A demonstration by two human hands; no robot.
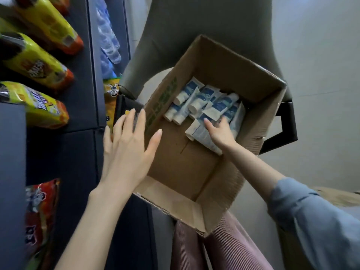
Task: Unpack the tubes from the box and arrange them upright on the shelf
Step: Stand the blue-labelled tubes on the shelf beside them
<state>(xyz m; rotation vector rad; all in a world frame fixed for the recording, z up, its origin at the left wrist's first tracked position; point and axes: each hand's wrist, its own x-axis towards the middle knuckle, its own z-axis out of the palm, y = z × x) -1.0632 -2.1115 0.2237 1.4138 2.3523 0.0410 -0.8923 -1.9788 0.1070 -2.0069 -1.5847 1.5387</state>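
The right hand [220, 131] reaches down into the cardboard box [224, 61] and lies on the heap of tubes [194, 98]. Its forefinger is stretched along one white-and-blue tube [201, 136] and the other fingers are tucked in among the pile. Whether it has actually grasped a tube or only rests there I cannot tell. The left hand [126, 149] is released, palm down with fingers spread and straight, and holds nothing. It sits over the left wall of the box, its fingertips toward the dark shelf unit [81, 94].

All the tubes in view are in the box, lying on their sides and crossed over one another in the far right corner. The rest of the box floor is bare cardboard. The box stands open on the seat of a grey chair [194, 20], just beside the shelving.

On the shelves at the left sit yellow snack bags [39, 61], with a red snack bag [41, 211] lower down. A blue sleeve [311, 221] is pushed up the right forearm, and pink ribbed fabric [233, 250] shows below the box.
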